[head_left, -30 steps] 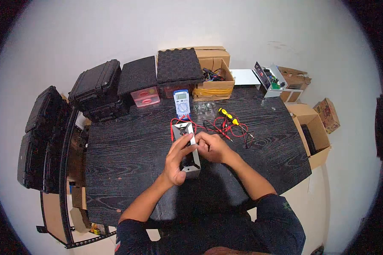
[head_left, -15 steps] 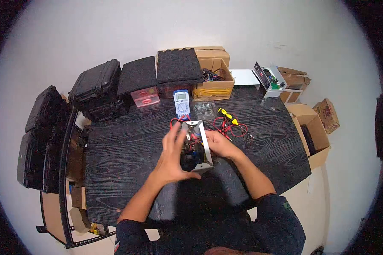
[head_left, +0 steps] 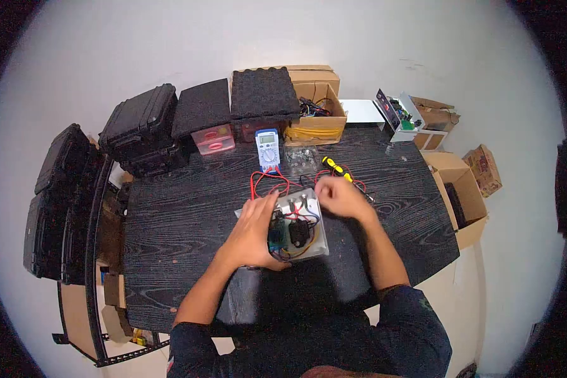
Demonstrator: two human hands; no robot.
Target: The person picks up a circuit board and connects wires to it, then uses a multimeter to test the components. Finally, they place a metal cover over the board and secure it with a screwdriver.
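An open metal enclosure [head_left: 323, 239] with wires, a green circuit board and a black component inside faces up over the table. My left hand [head_left: 253, 233] is wrapped round its left side, thumb along the lower edge. At the enclosure's upper right corner is my right hand [head_left: 341, 196], its fingers curled in; whatever they hold is hidden. A blue and white multimeter [head_left: 268, 151] lies behind the enclosure, with red test leads [head_left: 253, 184] running from it. Past my right hand, a yellow and black screwdriver [head_left: 334, 166] rests by more red cable.
Small hardware [head_left: 302, 160] lies in a clear tray beside the multimeter. Along the back stand black cases [head_left: 142, 123], a red drawer box [head_left: 214, 140], a carton of cables [head_left: 321, 120] and an opened electronic unit [head_left: 402, 120]. Another carton [head_left: 469, 208] is beyond the table's right edge.
The enclosure has turned so its inside faces me more. My right hand has moved from its side up to the upper right corner, and my left hand has closed onto the left side.
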